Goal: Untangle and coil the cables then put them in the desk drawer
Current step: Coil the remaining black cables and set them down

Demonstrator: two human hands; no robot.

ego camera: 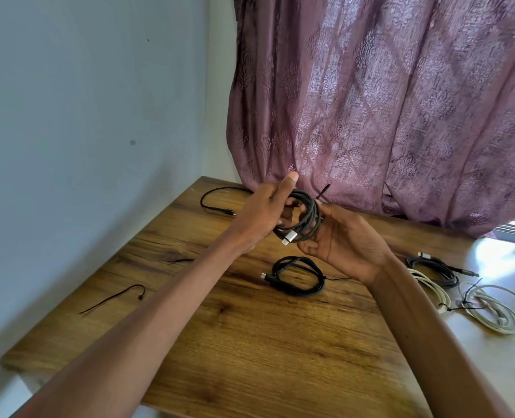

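Cable coil [306,217], dark with a silver plug, hangs above the desk [250,342], gripped by the left hand [262,212] and right hand [343,239], fingers curled around its loops.

The wooden desk [226,351] had a dark-grained top, glaring pale along its right side. A coiled black cable [299,276] lay near its middle. Toward the right edge sat a dark grey coil [437,270], a white coil [431,289] partly under it, and a larger white coil [498,309] tied with a thin black tie. A loose black cable [217,200] curved near the back left corner. A thin black tie [114,298] lay by the left edge.
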